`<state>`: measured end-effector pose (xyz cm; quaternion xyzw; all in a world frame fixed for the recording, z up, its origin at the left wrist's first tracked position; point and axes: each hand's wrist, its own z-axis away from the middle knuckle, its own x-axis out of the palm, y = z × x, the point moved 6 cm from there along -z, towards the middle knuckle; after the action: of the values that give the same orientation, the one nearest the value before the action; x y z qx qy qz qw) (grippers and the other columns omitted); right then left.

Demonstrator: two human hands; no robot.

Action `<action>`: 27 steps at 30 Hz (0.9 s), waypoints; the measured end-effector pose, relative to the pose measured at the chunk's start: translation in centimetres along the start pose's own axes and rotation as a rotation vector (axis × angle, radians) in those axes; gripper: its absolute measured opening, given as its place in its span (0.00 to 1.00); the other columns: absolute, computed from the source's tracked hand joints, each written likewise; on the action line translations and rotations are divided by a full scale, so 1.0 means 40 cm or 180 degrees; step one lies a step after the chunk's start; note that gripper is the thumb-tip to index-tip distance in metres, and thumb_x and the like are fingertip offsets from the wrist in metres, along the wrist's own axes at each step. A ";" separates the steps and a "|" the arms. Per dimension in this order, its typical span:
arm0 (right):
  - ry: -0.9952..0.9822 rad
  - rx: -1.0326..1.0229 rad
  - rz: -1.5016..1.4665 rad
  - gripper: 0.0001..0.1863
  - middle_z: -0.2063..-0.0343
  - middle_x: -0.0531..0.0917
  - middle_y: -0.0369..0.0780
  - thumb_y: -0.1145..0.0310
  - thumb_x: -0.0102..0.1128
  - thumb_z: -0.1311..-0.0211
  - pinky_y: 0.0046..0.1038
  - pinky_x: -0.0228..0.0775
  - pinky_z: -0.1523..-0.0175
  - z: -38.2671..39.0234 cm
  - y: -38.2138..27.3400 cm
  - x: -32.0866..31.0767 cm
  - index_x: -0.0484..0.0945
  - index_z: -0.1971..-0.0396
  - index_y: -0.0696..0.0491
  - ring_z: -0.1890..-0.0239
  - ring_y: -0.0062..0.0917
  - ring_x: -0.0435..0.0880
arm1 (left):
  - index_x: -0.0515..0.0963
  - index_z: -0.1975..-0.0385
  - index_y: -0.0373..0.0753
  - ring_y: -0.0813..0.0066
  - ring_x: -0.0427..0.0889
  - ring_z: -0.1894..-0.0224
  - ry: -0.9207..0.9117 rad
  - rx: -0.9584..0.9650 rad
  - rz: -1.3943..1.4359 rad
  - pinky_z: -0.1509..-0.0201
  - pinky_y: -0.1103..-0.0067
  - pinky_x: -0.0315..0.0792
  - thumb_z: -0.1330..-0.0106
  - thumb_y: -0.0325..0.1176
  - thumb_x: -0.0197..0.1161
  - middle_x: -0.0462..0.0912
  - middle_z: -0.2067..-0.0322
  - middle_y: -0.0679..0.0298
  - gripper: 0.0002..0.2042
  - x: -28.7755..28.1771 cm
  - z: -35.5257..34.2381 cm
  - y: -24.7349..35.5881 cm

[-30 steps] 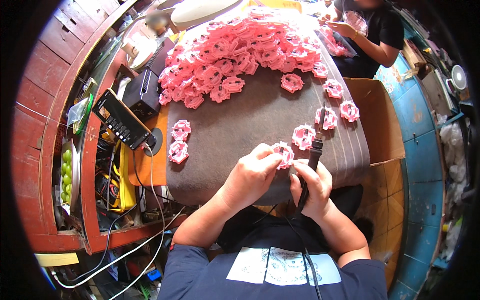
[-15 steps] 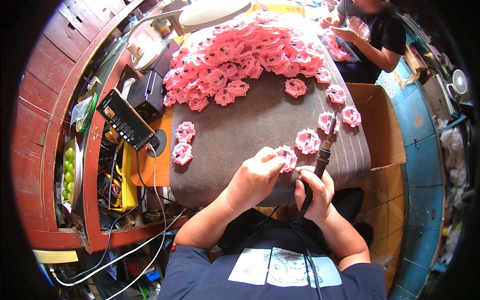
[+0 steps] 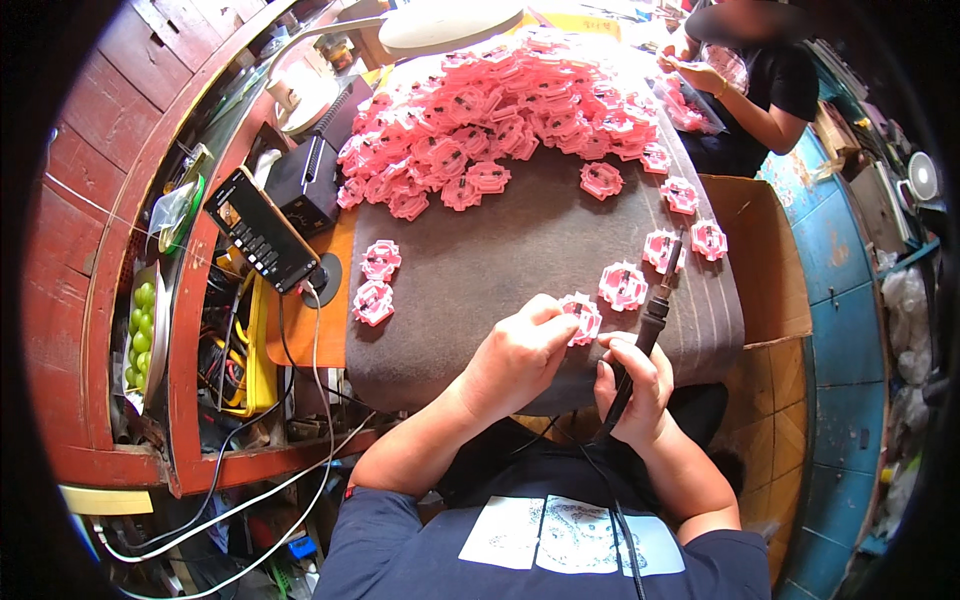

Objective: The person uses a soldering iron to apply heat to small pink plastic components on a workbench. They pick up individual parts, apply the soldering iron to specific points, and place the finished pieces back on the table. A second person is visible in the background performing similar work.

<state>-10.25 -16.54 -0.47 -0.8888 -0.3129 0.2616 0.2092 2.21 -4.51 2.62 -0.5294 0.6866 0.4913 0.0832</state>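
Note:
My left hand [image 3: 515, 360] is closed in a pinch at the left edge of a pink plastic piece [image 3: 581, 319] with a dark centre, on the dark mat. A black soldering iron [image 3: 654, 315] lies in my right hand [image 3: 640, 385], its metal tip pointing up and away from me. The right thumb and forefinger come close to the right side of the same piece; whether they touch it I cannot tell. Beyond it sits another pink piece [image 3: 623, 287]. Two more pink pieces [image 3: 374, 303] lie side by side at the mat's left.
A big heap of pink pieces [image 3: 490, 110] covers the far part of the mat [image 3: 480, 245]. At left stand a phone [image 3: 262, 232], a black box [image 3: 303, 185] and a lamp [image 3: 450, 32]. A cardboard box [image 3: 765, 260] is at right; a person [image 3: 770, 90] sits far right.
The view has shifted slightly, so the table things appear a little further right. Both hands keep nearly the same pose, the iron still in the right one.

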 end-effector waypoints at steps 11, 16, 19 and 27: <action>-0.0372 -0.0212 0.0654 0.25 0.50 0.86 0.49 0.78 0.69 0.42 0.47 0.72 0.41 -0.090 -0.030 0.048 0.77 0.42 0.54 0.49 0.49 0.85 | 0.84 0.55 0.34 0.54 0.85 0.55 0.0543 -0.0165 -0.0401 0.53 0.68 0.82 0.36 0.23 0.72 0.84 0.58 0.51 0.11 -0.129 0.030 0.011; -0.0737 -0.0074 0.0889 0.29 0.53 0.87 0.46 0.78 0.70 0.52 0.45 0.68 0.42 -0.108 -0.018 0.080 0.80 0.44 0.52 0.48 0.47 0.83 | 0.83 0.55 0.36 0.49 0.77 0.46 0.1367 -0.1277 -0.2291 0.39 0.59 0.72 0.39 0.32 0.76 0.80 0.51 0.52 0.15 -0.304 0.153 -0.117; -0.0811 -0.0032 0.1041 0.32 0.57 0.86 0.45 0.82 0.65 0.59 0.45 0.68 0.44 -0.120 -0.009 0.075 0.80 0.46 0.54 0.51 0.46 0.82 | 0.84 0.54 0.38 0.51 0.76 0.46 0.1080 -0.1730 -0.2357 0.38 0.61 0.72 0.40 0.32 0.76 0.80 0.52 0.53 0.15 -0.325 0.193 -0.145; -0.0378 0.0223 0.2009 0.27 0.59 0.87 0.42 0.83 0.64 0.48 0.44 0.63 0.38 -0.118 0.059 -0.018 0.80 0.44 0.52 0.45 0.46 0.81 | 0.86 0.55 0.36 0.55 0.80 0.45 0.0736 -0.0543 -0.1157 0.36 0.64 0.73 0.37 0.26 0.73 0.86 0.49 0.58 0.11 -0.156 0.093 -0.061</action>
<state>-6.87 -19.67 2.18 -0.9174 -0.0243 0.3755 0.1296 5.33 2.45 3.31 -0.7022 0.5409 0.4606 0.0462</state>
